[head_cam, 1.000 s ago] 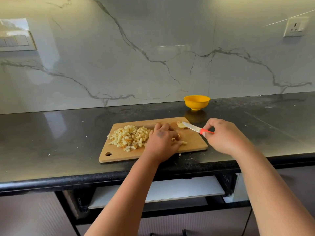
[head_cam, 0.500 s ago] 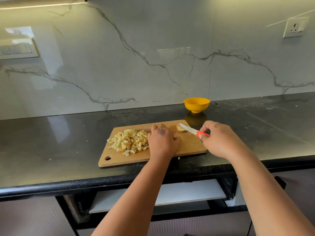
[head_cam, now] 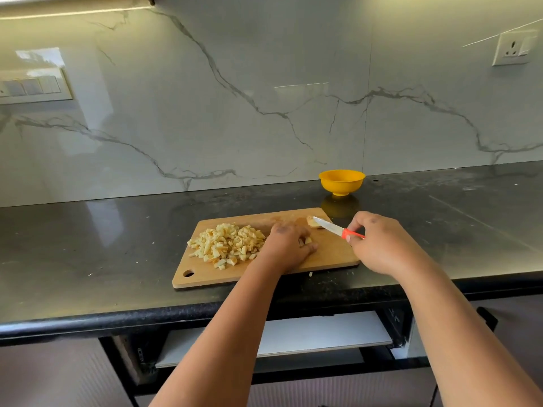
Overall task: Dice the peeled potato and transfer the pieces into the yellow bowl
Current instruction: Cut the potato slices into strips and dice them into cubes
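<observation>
Wooden cutting board (head_cam: 332,254) carries our diced potato heap (head_cam: 227,245) | yellow bowl (head_cam: 341,181) unfilled | left hand (head_cam: 286,248) flat, gathering | right hand (head_cam: 379,245) grips red-handled knife (head_cam: 335,228) | one potato end (head_cam: 312,221) uncut.

hidden: potato pieces (head_cam: 307,240) under left hand (head_cam: 286,245) | knife handle (head_cam: 351,234) mostly covered
</observation>
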A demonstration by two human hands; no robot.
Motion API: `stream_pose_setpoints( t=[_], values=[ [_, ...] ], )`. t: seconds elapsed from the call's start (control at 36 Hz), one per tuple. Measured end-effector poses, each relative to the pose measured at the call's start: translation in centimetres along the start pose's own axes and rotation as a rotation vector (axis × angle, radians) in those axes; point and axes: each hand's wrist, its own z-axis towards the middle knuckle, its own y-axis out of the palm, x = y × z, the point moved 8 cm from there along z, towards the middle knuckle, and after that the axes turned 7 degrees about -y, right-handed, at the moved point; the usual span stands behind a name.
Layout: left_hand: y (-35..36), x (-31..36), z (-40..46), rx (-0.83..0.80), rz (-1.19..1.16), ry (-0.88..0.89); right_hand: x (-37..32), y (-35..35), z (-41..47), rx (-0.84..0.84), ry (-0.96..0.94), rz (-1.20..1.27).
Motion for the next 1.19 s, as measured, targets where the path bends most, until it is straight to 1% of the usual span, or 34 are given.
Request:
stream_pose_setpoints(
  t=[0.08,0.17,0.31,0.36,0.39,0.44,0.53,0.58,0.67,0.78,0.86,0.97,1.06,1.11,1.19],
  values=[
    [-1.1,0.2,0.0,-0.025,-0.036,0.05,0.2,0.0,0.1,0.005,0.004,-0.007],
    [-1.5,0.0,-0.1,-0.099,-0.062,0.085,0.2,0.2,0.0,-0.002,-0.003,-0.016],
    [-1.7,-1.1,-0.4,-0.253,-0.096,0.097,0.0,0.4,0.1,-0.026,-0.01,-0.02],
    [-1.8,-1.4,-0.8,-0.273,-0.154,0.084,-0.1,0.6,0.1,-0.031,-0.013,-0.027],
    [-1.9,-1.5,-1.0,-0.256,-0.186,0.07,-0.2,0.6,0.2,-0.034,-0.016,-0.036],
    [-2.4,-1.7,-1.4,-0.163,-0.198,0.029,-0.2,0.8,0.2,-0.046,-0.016,-0.051],
    [-3.3,-2.3,-2.3,0.014,-0.081,-0.046,-0.3,1.3,0.3,-0.076,-0.026,-0.061],
    [-3.4,-2.8,-2.7,0.097,-0.054,-0.091,-0.5,1.8,0.1,-0.135,-0.047,-0.077],
    [-3.2,-3.1,-3.1,0.163,-0.097,-0.129,-0.8,2.9,-0.4,-0.245,-0.063,-0.111],
    [-3.0,-2.7,-2.9,0.15,-0.138,-0.098,-1.6,3.8,-0.9,-0.32,-0.084,-0.165],
    [-2.9,-2.4,-2.5,0.1,-0.138,-0.064,-2.4,4.5,-1.1,-0.309,-0.109,-0.159],
    [-3.2,-2.6,-2.2,0.038,-0.136,-0.04,-3.0,5.0,-1.2,-0.25,-0.098,-0.145],
    [-3.3,-2.6,-2.0,-0.003,-0.118,-0.027,-2.9,4.2,-0.9,-0.135,-0.066,-0.141],
    [-3.4,-2.4,-1.9,0.001,-0.109,-0.007,-3.0,3.5,-0.9,-0.065,-0.082,-0.131],
    [-3.5,-1.9,-2.2,0.031,-0.114,0.024,-3.5,3.2,-1.1,-0.045,-0.125,-0.122]
  ],
)
